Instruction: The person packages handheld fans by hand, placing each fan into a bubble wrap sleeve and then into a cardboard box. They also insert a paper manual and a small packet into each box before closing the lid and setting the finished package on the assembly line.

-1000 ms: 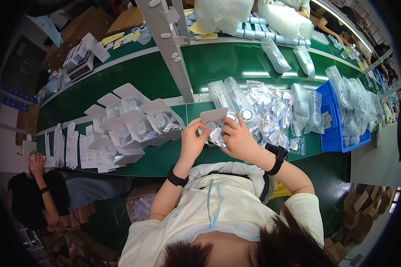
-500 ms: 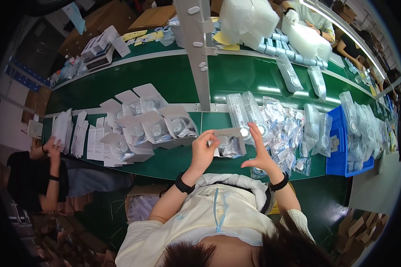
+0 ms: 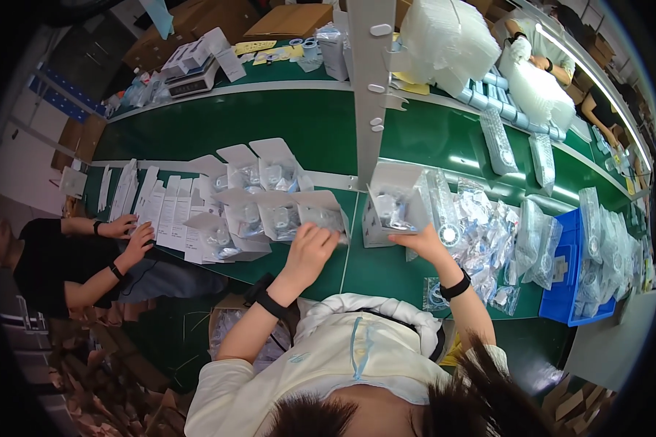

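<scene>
My right hand grips an open white box at its near right corner, the thumb along its front. A clear bag with a whitish item lies in that box, and its lid flap stands up. My left hand, fingers curled together, is at the near edge of another open white box, which also holds a clear-bagged item. That box is at the right end of a cluster of several open boxes, each with a bagged item inside.
Bubble-wrapped packs and a heap of small bagged parts are to the right, before a blue bin of wrapped packs. A metal post rises ahead. At left, a co-worker's hands handle flat white cartons.
The box has turned upright and sits on the table in my right hand's grip. My left hand has let go of it and moved left to the box cluster.
</scene>
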`<state>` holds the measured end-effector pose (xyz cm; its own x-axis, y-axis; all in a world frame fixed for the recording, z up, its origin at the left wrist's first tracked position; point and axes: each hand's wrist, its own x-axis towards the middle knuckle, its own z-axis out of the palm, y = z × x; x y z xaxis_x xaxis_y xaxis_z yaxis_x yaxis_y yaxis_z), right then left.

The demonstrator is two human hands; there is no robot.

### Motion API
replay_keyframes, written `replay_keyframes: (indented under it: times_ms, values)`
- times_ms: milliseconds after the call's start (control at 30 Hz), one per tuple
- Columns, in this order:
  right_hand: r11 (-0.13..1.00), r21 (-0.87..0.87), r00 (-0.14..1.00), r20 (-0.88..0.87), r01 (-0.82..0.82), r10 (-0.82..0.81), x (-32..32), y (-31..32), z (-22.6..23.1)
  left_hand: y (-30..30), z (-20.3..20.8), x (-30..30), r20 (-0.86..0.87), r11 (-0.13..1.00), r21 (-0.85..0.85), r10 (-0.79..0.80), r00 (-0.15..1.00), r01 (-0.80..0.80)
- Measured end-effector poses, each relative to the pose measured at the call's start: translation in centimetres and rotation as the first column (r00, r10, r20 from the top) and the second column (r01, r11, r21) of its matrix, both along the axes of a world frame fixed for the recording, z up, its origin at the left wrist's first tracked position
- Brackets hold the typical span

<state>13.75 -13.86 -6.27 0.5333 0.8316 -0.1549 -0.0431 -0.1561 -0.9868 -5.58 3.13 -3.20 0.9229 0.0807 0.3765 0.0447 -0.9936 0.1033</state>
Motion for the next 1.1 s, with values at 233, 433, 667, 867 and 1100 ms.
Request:
replay_keyframes:
  times_ms: [233, 433, 667, 867, 1100]
  values:
    - [0.960, 0.247, 0.912, 0.410, -0.136, 0.024, -0.6, 8.4, -2.3, -1.8, 0.3, -3.2, -0.092, 0.990, -0.104, -0.106, 0.990, 0.096]
    - [0.961, 0.145, 0.970, -0.029, -0.237, 0.243, -0.7, 14.1, -5.8, 0.2, 3.7, -5.3, 0.270, 1.000, -0.010, 0.008, 0.963, -0.005]
    - [0.947, 0.129, 0.944, -0.111, -0.296, 0.310, -0.6, 10.5, -4.7, 22.7, -0.2, -18.8, 0.213, 0.523, -0.290, 0.852, 0.478, -0.802]
    - [0.984, 0.123, 0.969, -0.193, -0.130, 0.152, -0.5, 5.8, -1.3, 34.4, -6.9, -18.9, -0.270, 0.595, -0.070, 0.761, 0.589, -0.801]
    - [0.976, 0.122, 0.970, -0.186, 0.178, -0.154, -2.1, 2.4, 1.6, 39.4, -7.2, -21.2, -0.204, 0.768, -0.223, 0.566, 0.799, -0.601]
